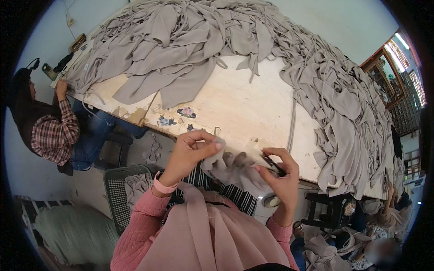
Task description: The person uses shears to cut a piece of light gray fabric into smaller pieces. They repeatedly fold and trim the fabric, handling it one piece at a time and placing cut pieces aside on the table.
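A crumpled piece of grey fabric (pixel 239 168) is stretched between my two hands at the table's near edge, its middle blurred by motion. My left hand (pixel 193 151) pinches its left end between thumb and fingers. In my right hand (pixel 281 174) is a small black tool that looks like thread snips (pixel 274 165), held between thumb and fingers beside the fabric's right end. Whether those fingers also grip the cloth is hard to tell. The pale, worn table top (pixel 253 108) lies just beyond both hands.
Heaped grey fabric pieces (pixel 181 36) cover the table's far side and right side (pixel 343 104). A green plastic basket (pixel 110 189) with cloth stands left of me. One person (pixel 52 131) sits at the left, others at the lower right near a dark stool (pixel 323 212).
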The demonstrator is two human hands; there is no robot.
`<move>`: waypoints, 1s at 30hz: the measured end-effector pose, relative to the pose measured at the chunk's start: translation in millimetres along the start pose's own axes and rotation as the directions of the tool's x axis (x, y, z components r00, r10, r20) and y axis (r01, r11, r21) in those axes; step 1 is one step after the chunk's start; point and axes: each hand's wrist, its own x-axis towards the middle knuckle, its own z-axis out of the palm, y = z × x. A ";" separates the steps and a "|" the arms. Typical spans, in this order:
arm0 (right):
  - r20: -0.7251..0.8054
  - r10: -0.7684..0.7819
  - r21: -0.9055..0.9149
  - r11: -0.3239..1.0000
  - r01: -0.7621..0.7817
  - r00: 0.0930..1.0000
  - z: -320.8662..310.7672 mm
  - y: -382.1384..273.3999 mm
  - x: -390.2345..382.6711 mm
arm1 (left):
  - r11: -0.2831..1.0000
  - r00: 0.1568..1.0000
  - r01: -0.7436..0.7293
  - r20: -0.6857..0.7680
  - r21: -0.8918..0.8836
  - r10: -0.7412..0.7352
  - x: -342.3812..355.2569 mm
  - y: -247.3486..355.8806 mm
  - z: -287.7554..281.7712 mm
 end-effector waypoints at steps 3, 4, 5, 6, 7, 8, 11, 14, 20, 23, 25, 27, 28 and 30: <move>0.032 0.004 0.121 0.993 -0.008 0.999 14.9 -11.1 2.2 | 0.998 0.997 0.031 0.076 0.061 -0.035 -4.4 3.2 15.9; 0.050 0.023 0.168 0.985 -0.031 0.999 17.9 -13.2 2.9 | 0.999 0.996 0.029 0.080 0.043 -0.032 -5.1 3.5 19.6; 0.074 0.044 0.190 0.980 -0.057 0.996 19.7 -14.9 3.0 | 0.998 0.994 0.046 0.097 0.047 -0.050 -5.5 4.0 21.7; 0.094 0.061 0.214 0.974 -0.080 0.994 21.3 -15.9 3.4 | 0.997 0.991 0.062 0.113 0.052 -0.068 -5.8 4.3 23.1; 0.114 0.088 0.220 0.969 -0.111 0.990 22.8 -16.4 3.7 | 0.991 0.987 0.107 0.108 0.081 -0.115 -5.6 4.5 23.7; 0.128 0.070 0.272 0.957 -0.103 0.989 23.9 -16.7 3.7 | 0.995 0.983 0.096 0.151 0.027 -0.099 -6.1 4.3 24.1; 0.160 0.046 0.364 0.926 -0.102 0.986 27.5 -15.1 4.0 | 0.985 0.963 0.167 0.221 -0.040 -0.154 -6.3 2.7 23.2; 0.180 0.033 0.421 0.901 -0.107 0.983 28.7 -12.6 3.5 | 0.964 0.933 0.256 0.279 -0.076 -0.226 -5.0 -0.3 22.2; 0.192 0.051 0.474 0.870 -0.138 0.980 29.0 -10.4 1.9 | 0.933 0.919 0.320 0.295 -0.163 -0.263 -4.2 -3.4 24.0; 0.163 0.060 0.546 0.825 -0.141 0.985 31.0 -10.1 3.5 | 0.950 0.925 0.282 0.300 -0.134 -0.232 -4.0 -1.4 23.8; 0.081 0.107 0.645 0.752 -0.134 0.991 32.5 -8.8 4.4 | 0.975 0.946 0.206 0.273 -0.085 -0.176 -5.5 -0.7 24.2; 0.196 0.035 0.591 0.793 -0.146 0.980 31.7 -6.1 5.9 | 0.982 0.954 0.146 0.280 -0.116 -0.109 -6.8 -1.6 24.9; 0.257 0.008 0.558 0.815 -0.155 0.966 31.8 -4.5 5.9 | 0.988 0.958 0.106 0.279 -0.114 -0.070 -7.5 -2.5 25.1; 0.210 0.089 0.540 0.819 -0.191 0.974 32.3 -0.5 6.5 | 0.971 0.963 -0.196 0.213 0.138 0.164 -7.6 -4.6 23.8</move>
